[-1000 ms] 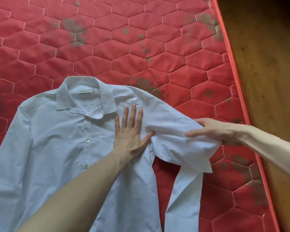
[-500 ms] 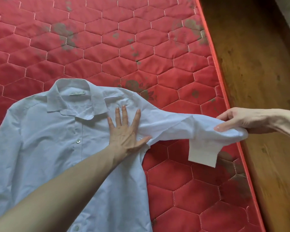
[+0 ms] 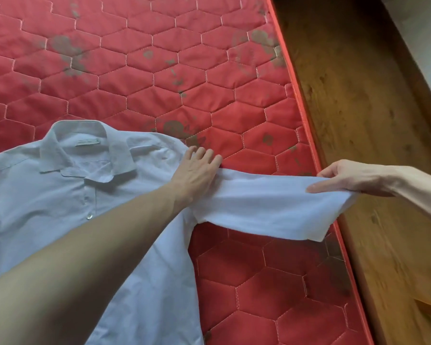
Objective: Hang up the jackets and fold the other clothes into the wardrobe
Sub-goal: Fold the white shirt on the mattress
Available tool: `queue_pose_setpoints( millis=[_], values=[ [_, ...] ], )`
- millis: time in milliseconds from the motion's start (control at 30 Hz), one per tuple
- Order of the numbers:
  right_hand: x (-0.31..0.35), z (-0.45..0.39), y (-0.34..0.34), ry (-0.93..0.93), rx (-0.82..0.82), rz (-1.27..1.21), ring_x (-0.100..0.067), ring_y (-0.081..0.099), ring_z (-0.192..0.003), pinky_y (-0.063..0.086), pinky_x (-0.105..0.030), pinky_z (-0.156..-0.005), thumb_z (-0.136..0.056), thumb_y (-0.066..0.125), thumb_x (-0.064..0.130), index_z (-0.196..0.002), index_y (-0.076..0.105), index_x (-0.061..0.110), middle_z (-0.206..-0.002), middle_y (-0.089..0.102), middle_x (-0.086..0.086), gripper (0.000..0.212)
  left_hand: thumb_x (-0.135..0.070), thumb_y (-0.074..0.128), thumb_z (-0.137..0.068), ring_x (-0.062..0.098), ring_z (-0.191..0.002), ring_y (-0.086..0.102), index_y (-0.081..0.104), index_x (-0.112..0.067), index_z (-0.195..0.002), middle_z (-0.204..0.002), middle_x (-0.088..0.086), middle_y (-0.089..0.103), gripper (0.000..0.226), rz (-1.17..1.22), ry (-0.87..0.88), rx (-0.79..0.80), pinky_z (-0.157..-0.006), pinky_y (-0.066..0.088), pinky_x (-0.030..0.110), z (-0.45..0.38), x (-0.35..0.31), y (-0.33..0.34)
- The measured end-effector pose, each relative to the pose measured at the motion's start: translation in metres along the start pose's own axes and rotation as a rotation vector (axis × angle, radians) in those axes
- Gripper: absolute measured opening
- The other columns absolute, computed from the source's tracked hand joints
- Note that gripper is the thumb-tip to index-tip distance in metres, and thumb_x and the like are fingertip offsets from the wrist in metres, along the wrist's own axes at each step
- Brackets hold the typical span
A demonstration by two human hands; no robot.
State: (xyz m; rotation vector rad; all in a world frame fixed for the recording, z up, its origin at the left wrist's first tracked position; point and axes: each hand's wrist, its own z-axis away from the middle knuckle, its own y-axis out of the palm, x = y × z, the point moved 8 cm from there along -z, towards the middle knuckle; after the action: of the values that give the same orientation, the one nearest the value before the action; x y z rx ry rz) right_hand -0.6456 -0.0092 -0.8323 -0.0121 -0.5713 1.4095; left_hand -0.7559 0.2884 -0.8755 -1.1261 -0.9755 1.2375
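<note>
A pale blue button-up shirt (image 3: 67, 195) lies face up on the red quilted mattress (image 3: 159, 78), collar toward the far side. My left hand (image 3: 197, 170) presses flat on the shirt's right shoulder, fingers spread at the seam. My right hand (image 3: 346, 179) pinches the far end of the shirt's sleeve (image 3: 266, 207) and holds it stretched straight out to the right, lifted a little above the mattress near its edge. The folded cuff hangs below my right hand. The shirt's other sleeve runs out of view at the left.
The mattress has dark stains in several spots and ends at a red piped edge (image 3: 309, 135) on the right. Beyond it runs a brown wooden bed frame board (image 3: 358, 115), with a pale wall at the top right corner.
My right hand has pulled the sleeve out to the right until it is straight. My left hand slid from the chest up to the shoulder seam.
</note>
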Motion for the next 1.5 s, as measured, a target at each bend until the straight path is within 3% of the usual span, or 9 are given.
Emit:
queue_pose_setpoints(
  millis=[133,300,533,733,967,1100,1167,1333,1500],
  values=[
    [-0.005,0.009,-0.029,0.029,-0.103,0.156,-0.01,0.057,-0.061,0.044,-0.028,-0.066,-0.061,0.081,0.083,-0.069,0.067,0.011,-0.069,0.065,-0.006,0.074,-0.013,0.049,-0.101,0.029,-0.112,0.049,0.053,-0.017,-0.114,-0.115,0.005,0.052,0.014,0.019,-0.023,-0.032,-0.109,0.03,0.041,-0.012,0.01,-0.012],
    [0.0,0.013,-0.069,-0.134,-0.593,0.062,-0.012,0.048,-0.056,0.038,-0.031,-0.058,-0.075,0.078,0.072,-0.062,0.059,0.015,-0.058,0.057,0.008,0.061,-0.018,0.056,-0.098,0.038,-0.113,0.05,0.054,-0.009,-0.113,-0.115,0.014,0.053,0.017,0.154,-0.23,-0.192,-0.111,0.03,0.048,-0.006,0.031,-0.025],
    [-0.019,0.013,-0.066,-0.026,-1.025,0.017,-0.036,0.054,-0.122,0.045,-0.049,-0.103,-0.106,0.051,0.035,-0.127,0.061,0.01,-0.127,0.062,-0.014,0.034,-0.028,0.063,-0.096,0.039,-0.111,0.05,0.058,-0.006,-0.124,-0.126,0.018,0.054,0.036,0.163,-0.239,-0.3,-0.102,0.036,0.05,0.042,-0.021,-0.014],
    [-0.102,-0.006,0.005,0.406,-1.03,-0.649,-0.042,0.041,-0.143,0.031,-0.042,-0.114,-0.111,0.034,0.024,-0.145,0.038,-0.004,-0.153,0.042,-0.03,0.044,-0.057,0.013,-0.099,0.037,-0.158,0.012,0.023,-0.022,-0.164,-0.171,0.011,0.017,0.075,0.215,-0.254,0.037,-0.125,0.008,0.056,0.061,-0.042,0.047],
    [-0.103,-0.045,0.033,0.28,-0.797,-0.823,-0.034,0.058,-0.128,0.045,-0.044,-0.111,-0.105,0.039,0.057,-0.145,0.053,0.005,-0.136,0.061,-0.011,0.067,-0.069,0.003,-0.094,0.027,-0.157,-0.026,-0.006,-0.034,-0.166,-0.173,-0.001,-0.019,0.08,0.288,-0.291,0.036,-0.124,-0.018,0.052,0.055,-0.039,0.064],
    [-0.094,-0.043,0.005,0.163,-1.018,-1.011,-0.017,0.056,-0.077,0.046,-0.031,-0.07,-0.093,0.07,0.031,-0.09,0.069,0.016,-0.085,0.064,0.0,0.016,-0.07,0.002,-0.094,0.025,-0.154,-0.034,-0.012,-0.036,-0.164,-0.171,-0.004,-0.027,0.079,0.293,-0.301,0.075,-0.122,-0.02,0.051,0.055,-0.037,0.067],
    [-0.094,-0.04,-0.003,0.152,-1.07,-1.061,-0.013,0.043,-0.061,0.036,-0.028,-0.06,-0.089,0.07,0.022,-0.07,0.058,0.02,-0.069,0.052,0.004,0.022,-0.07,0.003,-0.097,0.023,-0.152,-0.038,-0.016,-0.037,-0.163,-0.169,-0.005,-0.032,0.076,0.294,-0.299,0.1,-0.12,-0.025,0.049,0.053,-0.036,0.069],
    [-0.111,-0.005,-0.016,0.178,-1.271,-1.089,-0.019,0.059,-0.073,0.046,-0.029,-0.07,-0.092,0.056,0.027,-0.105,0.064,0.015,-0.091,0.067,-0.002,0.019,-0.068,0.015,-0.1,0.022,-0.153,-0.036,-0.013,-0.037,-0.164,-0.17,-0.005,-0.029,0.076,0.312,-0.315,0.097,-0.121,-0.023,0.048,0.053,-0.036,0.068],
    [-0.146,0.042,-0.025,0.24,-1.414,-0.994,-0.025,0.057,-0.085,0.044,-0.031,-0.073,-0.098,0.048,0.028,-0.112,0.058,0.008,-0.102,0.061,-0.007,0.026,-0.063,0.018,-0.099,0.029,-0.161,0.001,0.016,-0.022,-0.167,-0.175,0.005,0.01,0.079,0.366,-0.342,-0.038,-0.129,0.003,0.053,0.055,-0.039,0.044]
  ],
)
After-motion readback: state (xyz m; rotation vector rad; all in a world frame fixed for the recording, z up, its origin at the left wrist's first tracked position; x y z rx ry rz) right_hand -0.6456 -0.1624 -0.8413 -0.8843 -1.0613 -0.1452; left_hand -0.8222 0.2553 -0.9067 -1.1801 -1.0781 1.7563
